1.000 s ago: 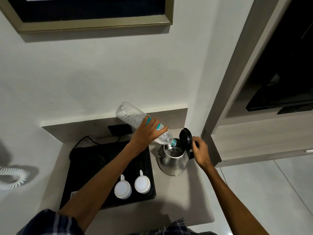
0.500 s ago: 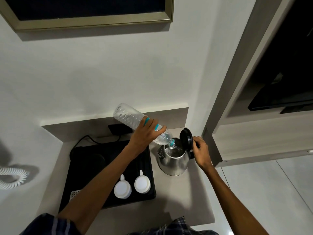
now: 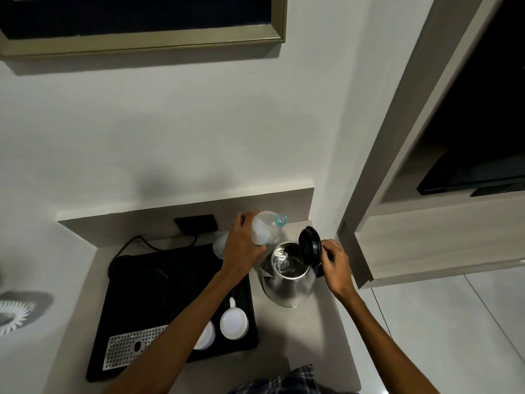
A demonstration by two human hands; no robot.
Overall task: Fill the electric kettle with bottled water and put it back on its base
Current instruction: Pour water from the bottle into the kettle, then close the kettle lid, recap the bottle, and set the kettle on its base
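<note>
Head view. The kettle [image 3: 288, 275] stands upright on the bare worktop [image 3: 318, 336], toward its right edge and just beside the right side of the black tray [image 3: 136, 302]. Its lid [image 3: 310, 249] is swung up on the handle side, leaving the mouth open; water shows inside.

The right hand [image 3: 336, 265] is closed around the kettle's handle, fingers curled by the lid hinge. The left hand [image 3: 244, 248] is clamped on the bottle [image 3: 265, 230], which is held above the worktop's back edge, just left of and behind the kettle's mouth. The bottle's neck, with a teal ring, points up and to the right, away from the kettle. The bottle is blurred, so how much water remains in it cannot be told; it appears nearly empty.

On the tray, the base [image 3: 147, 280] lies as a dark round plate near the back left corner, well apart from the kettle, with a cord [image 3: 147, 245] running to a socket [image 3: 196, 223] on the back wall. Two white cups [image 3: 234, 324] sit at the tray's front right, one partly hidden by the left forearm. A perforated metal grille [image 3: 127, 348] lies at the tray's front left.
</note>
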